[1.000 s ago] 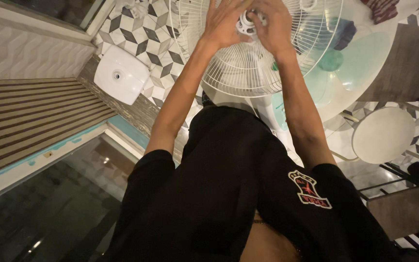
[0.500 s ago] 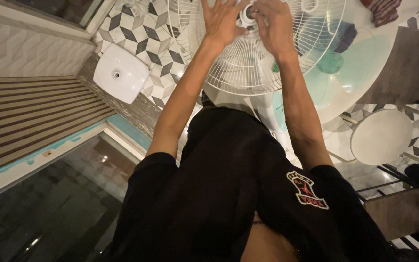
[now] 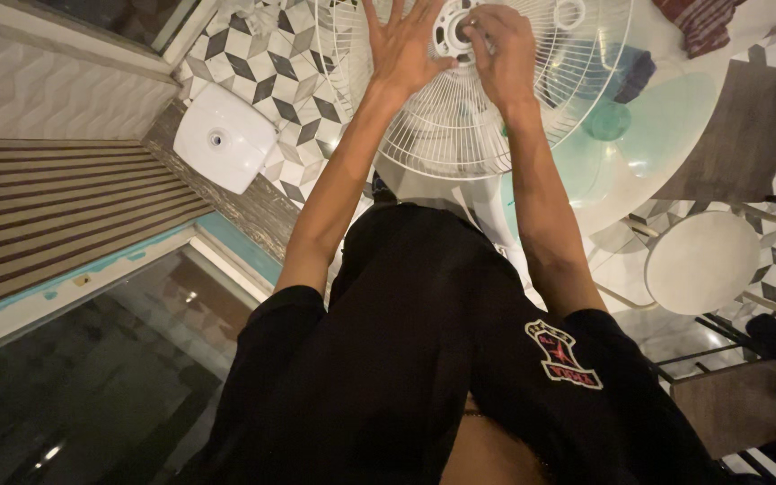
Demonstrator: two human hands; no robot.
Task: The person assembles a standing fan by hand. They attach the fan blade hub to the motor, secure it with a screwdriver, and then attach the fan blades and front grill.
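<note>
A white box-like casing (image 3: 224, 136) lies at the left on the black-and-white patterned floor (image 3: 271, 63), well apart from the work. Right of it, a person in a black shirt reaches both arms out to a white wire fan guard (image 3: 460, 117) at the far edge of the view. The left hand (image 3: 403, 49) lies flat and spread wide on the wires, gripping nothing, just beside the round white hub (image 3: 449, 29) at the guard's centre. The right hand (image 3: 498, 49) is curled over the hub's right side, fingertips pinched at its rim. The step looks best served by the flat hand steadying the guard while the other works the hub evenly, without bending the thin wires. Farther right sit pale green fan blades (image 3: 657, 126) and a round white disc (image 3: 701, 262), apart from the hands. Whether the right fingers hold a small fastener or only the hub itself cannot be told; the guard's far half is cut off by the frame, and the fan's body is largely hidden behind the guard and the arms.
</note>
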